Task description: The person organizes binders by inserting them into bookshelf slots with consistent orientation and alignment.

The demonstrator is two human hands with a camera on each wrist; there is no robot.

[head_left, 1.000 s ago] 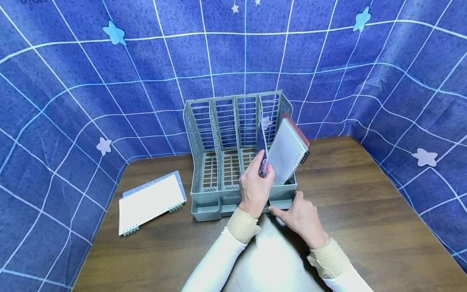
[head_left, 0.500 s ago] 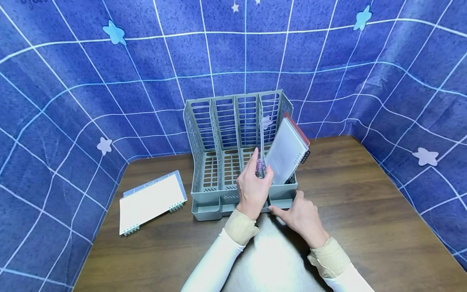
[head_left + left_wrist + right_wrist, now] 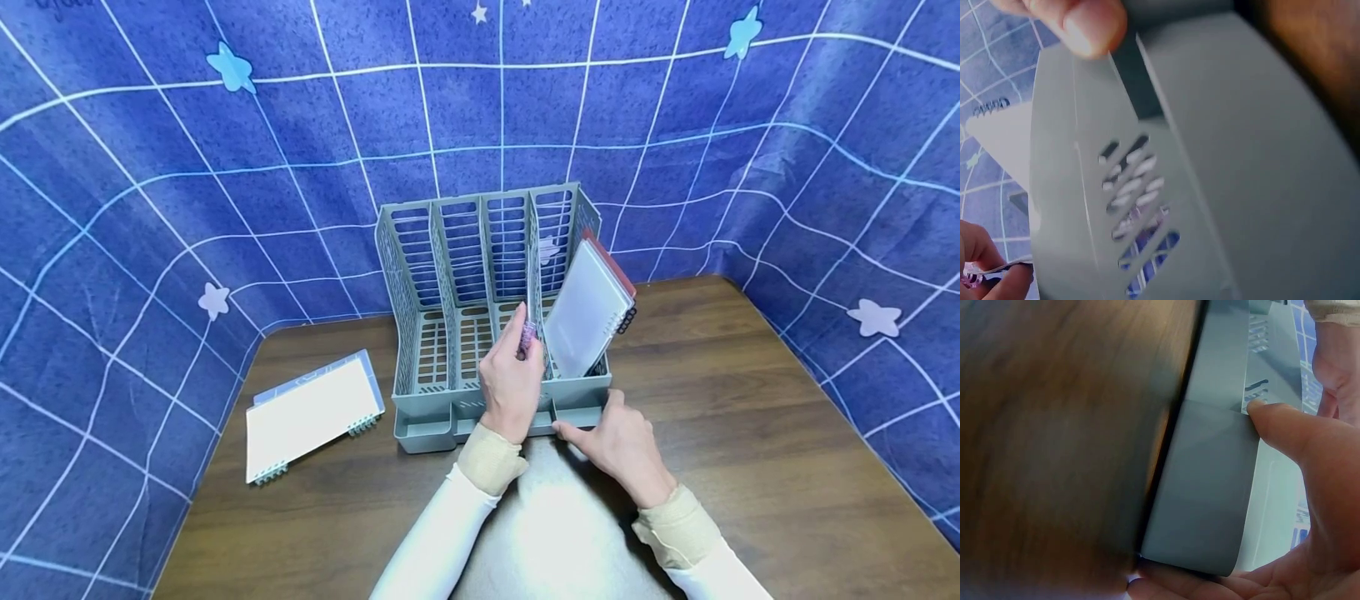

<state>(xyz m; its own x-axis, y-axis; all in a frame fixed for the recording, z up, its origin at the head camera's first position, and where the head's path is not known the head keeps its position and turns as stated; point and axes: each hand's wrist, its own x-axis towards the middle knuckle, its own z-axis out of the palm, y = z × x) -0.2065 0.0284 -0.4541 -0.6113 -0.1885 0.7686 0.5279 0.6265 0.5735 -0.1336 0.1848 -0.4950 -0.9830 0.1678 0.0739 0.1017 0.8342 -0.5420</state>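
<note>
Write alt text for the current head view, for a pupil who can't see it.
A person's left hand pinches a purple-coiled notebook in a gray organizer while the right hand holds the organizer's front right corner. White and red spiral notebooks lean in the rightmost compartment; a white-paged spiral pad lies on the table at left.

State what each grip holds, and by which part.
Left grip pinches a notebook by its purple coil; right grip holds the rack by its front right corner.

The left hand (image 3: 510, 385) hides part of the purple-ringed notebook (image 3: 528, 333); the head view cuts off both sleeves (image 3: 438, 537).
</note>
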